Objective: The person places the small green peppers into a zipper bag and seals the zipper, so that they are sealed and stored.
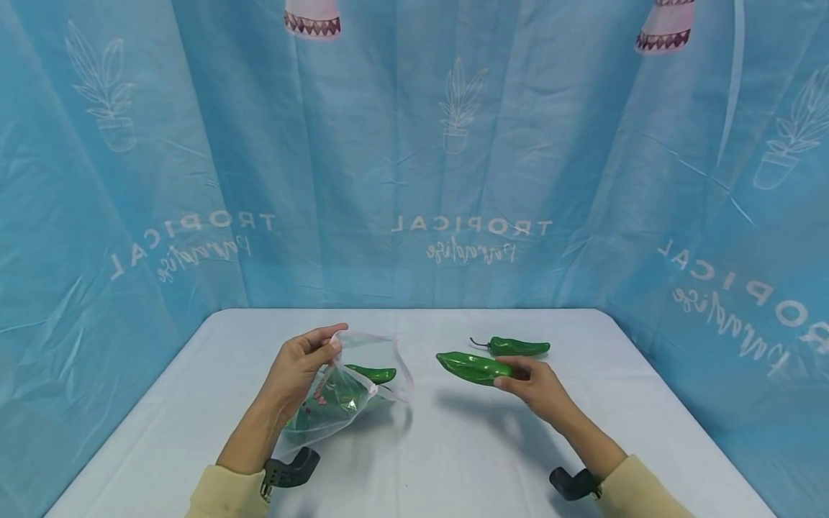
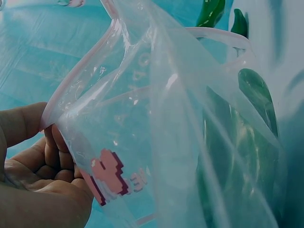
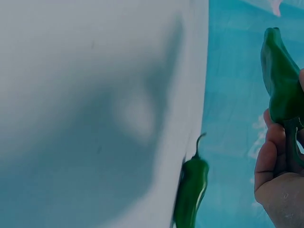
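Note:
My left hand (image 1: pixel 299 365) pinches the rim of a clear zip bag (image 2: pixel 118 109) with a pinkish edge and a pink printed figure. Green peppers (image 2: pixel 228 156) lie inside the bag, seen through its plastic; how many is unclear. The bag's mouth gapes toward the right. My right hand (image 1: pixel 536 387) grips a long green pepper (image 1: pixel 471 367) by its stem end, above the table, its tip pointing left toward the bag. In the right wrist view, the stem of this held pepper (image 3: pixel 280 76) passes down between the fingers.
Another green pepper (image 1: pixel 520 347) with a curved stem lies on the white table (image 1: pixel 427 460) just behind the right hand. A blue printed curtain (image 1: pixel 350 180) hangs behind and along both sides. Each wrist wears a black strap mount (image 1: pixel 291 469).

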`<act>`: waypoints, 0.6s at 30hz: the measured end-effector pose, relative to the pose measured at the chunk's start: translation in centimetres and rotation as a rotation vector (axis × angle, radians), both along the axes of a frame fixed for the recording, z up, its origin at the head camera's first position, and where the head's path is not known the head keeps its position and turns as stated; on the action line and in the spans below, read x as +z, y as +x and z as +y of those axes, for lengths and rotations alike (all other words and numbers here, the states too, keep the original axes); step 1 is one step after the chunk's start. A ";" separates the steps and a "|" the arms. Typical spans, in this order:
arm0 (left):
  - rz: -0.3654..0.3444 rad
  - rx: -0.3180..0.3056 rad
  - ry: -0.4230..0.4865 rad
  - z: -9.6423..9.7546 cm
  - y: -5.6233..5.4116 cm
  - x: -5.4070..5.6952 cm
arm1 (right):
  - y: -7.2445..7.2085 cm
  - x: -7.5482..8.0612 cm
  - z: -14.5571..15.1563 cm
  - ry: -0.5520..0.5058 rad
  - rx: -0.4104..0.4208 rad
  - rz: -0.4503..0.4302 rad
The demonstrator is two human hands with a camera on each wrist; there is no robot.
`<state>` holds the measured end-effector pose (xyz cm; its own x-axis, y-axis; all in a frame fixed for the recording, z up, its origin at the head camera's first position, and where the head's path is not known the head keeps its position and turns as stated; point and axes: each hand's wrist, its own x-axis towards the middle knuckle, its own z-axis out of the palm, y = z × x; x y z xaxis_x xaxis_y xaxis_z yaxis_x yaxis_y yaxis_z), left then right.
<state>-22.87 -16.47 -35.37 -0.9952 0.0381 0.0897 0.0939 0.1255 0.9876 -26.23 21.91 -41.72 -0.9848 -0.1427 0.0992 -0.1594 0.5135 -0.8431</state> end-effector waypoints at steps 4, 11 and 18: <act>-0.002 0.003 0.002 0.1 0.0 0.0 | 0.4 0.4 -1.1 -0.016 0.042 0.015; 0.007 -0.004 0.010 0.1 -0.1 0.0 | 0.7 0.9 -3.0 -0.041 0.111 0.026; 0.012 -0.005 0.003 0.2 -0.2 -0.2 | 0.6 1.4 -5.1 -0.055 0.196 0.031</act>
